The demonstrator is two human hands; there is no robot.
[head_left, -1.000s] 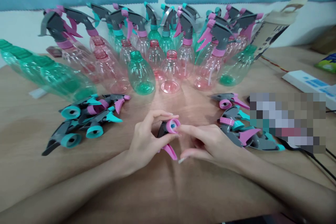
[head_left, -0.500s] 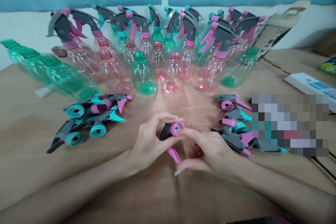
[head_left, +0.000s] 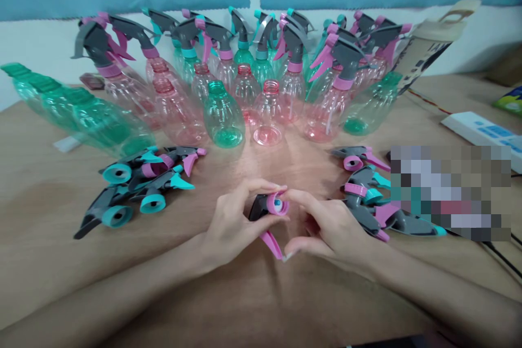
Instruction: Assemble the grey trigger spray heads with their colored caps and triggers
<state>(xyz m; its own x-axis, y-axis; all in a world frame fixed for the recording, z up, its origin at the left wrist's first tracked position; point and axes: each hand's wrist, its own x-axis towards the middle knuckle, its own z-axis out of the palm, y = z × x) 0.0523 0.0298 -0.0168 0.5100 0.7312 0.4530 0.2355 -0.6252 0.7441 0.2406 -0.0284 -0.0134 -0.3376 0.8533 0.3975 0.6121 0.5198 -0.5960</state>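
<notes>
My left hand [head_left: 234, 223] grips a spray trigger head [head_left: 258, 207] between thumb and fingers. It has a dark body, a pink trigger [head_left: 271, 244] hanging down and a pink screw collar [head_left: 284, 205] turned to the right. Inside the collar's opening a small blue part shows. My right hand [head_left: 332, 228] has its index fingertip at the collar's upper rim, while its thumb is apart and close to the trigger's lower tip; its other fingers are curled. Loose spray heads lie in a left pile [head_left: 151, 203] and a right pile [head_left: 361, 212].
Behind my hands stand open bottles, including a green bottle [head_left: 224, 119] and a pink bottle [head_left: 267, 119]. Bottles with spray heads fitted [head_left: 296, 81] fill the back. Green bottles [head_left: 98, 119] line the left. A tall cup [head_left: 428, 46] and a power strip [head_left: 481, 133] are at right.
My right index finger has moved from the collar's opening up to its rim, uncovering the blue part. The collar and trigger have shifted slightly right, and the right thumb has risen a little.
</notes>
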